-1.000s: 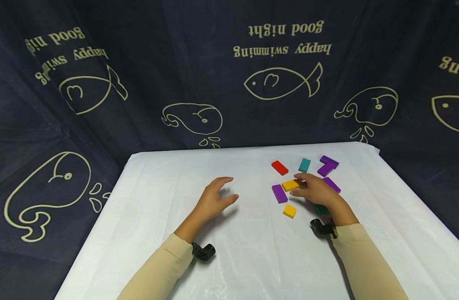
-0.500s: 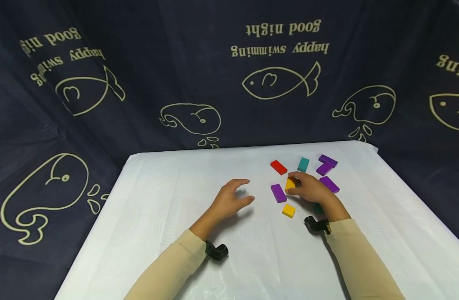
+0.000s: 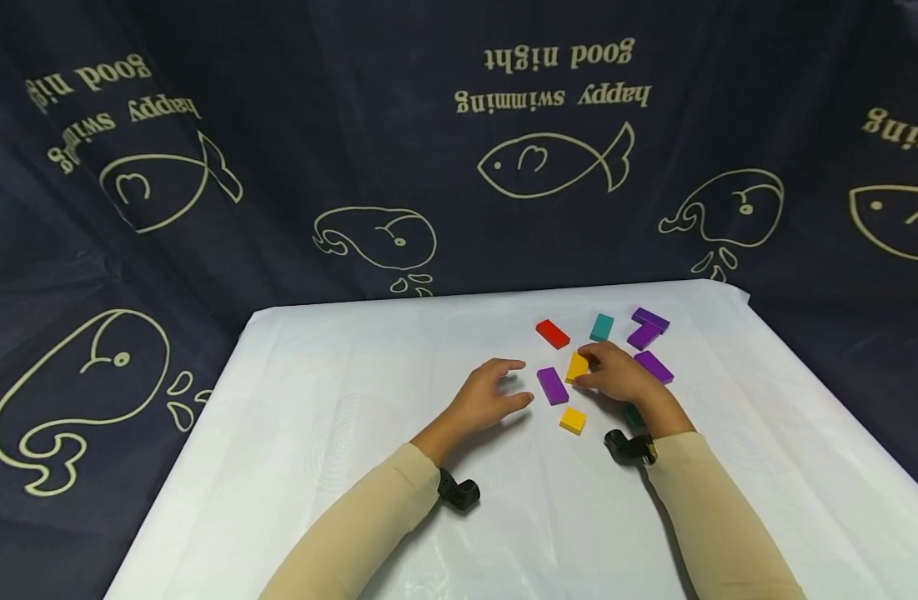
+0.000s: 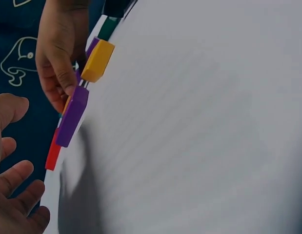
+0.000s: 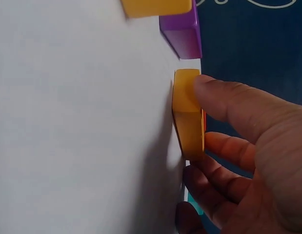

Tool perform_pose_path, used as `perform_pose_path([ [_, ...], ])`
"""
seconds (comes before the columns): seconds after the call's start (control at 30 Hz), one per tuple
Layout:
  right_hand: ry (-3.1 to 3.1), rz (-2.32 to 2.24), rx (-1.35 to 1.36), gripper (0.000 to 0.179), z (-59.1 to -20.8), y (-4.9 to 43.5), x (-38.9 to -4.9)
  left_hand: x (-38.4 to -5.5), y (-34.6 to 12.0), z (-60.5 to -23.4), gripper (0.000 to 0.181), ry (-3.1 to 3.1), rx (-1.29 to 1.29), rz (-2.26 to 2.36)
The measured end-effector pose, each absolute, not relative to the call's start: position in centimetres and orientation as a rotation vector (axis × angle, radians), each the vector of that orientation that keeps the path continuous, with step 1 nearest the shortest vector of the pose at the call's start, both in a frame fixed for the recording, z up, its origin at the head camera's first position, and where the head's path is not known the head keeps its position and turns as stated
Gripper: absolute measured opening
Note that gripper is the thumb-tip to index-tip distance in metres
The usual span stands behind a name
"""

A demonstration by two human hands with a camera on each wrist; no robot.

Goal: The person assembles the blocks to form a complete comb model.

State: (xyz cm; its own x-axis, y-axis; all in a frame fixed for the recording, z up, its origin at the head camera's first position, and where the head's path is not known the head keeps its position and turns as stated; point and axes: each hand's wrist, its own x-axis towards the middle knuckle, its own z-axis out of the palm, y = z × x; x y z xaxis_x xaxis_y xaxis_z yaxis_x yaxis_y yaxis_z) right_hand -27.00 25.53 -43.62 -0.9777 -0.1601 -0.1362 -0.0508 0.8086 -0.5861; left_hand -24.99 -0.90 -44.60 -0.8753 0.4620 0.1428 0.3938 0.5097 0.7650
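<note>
My right hand pinches a yellow block near the middle of the scattered blocks. In the right wrist view the thumb lies at one end of this yellow block and the fingers at the other. Just left of it a purple block lies flat on the table. A shorter yellow block sits nearer the front. My left hand hovers left of the purple block, thumb and fingers spread apart, holding nothing. The left wrist view shows its relaxed fingers.
Farther back lie a red block, a teal block and two touching purple blocks. Another purple block and a dark green block are partly behind the right hand. A dark printed cloth hangs behind the white table.
The left hand has moved right toward the purple block. My right hand has taken hold of the yellow block and turned it from lying crosswise to pointing more front to back.
</note>
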Motion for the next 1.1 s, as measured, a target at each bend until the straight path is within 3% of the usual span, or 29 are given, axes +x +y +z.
perform_pose_path([
  [0.5, 2.782, -0.991, -0.140, 0.060, -44.0, 25.8, -27.3, -26.1, 2.4, -45.8, 0.054, 2.668, 0.769, 1.251],
  [1.1, 2.783, -1.015, -0.169, 0.058, -44.1, 26.0, -27.3, -26.5, 4.0, -47.1, 0.065, 2.917, 0.748, 0.886],
])
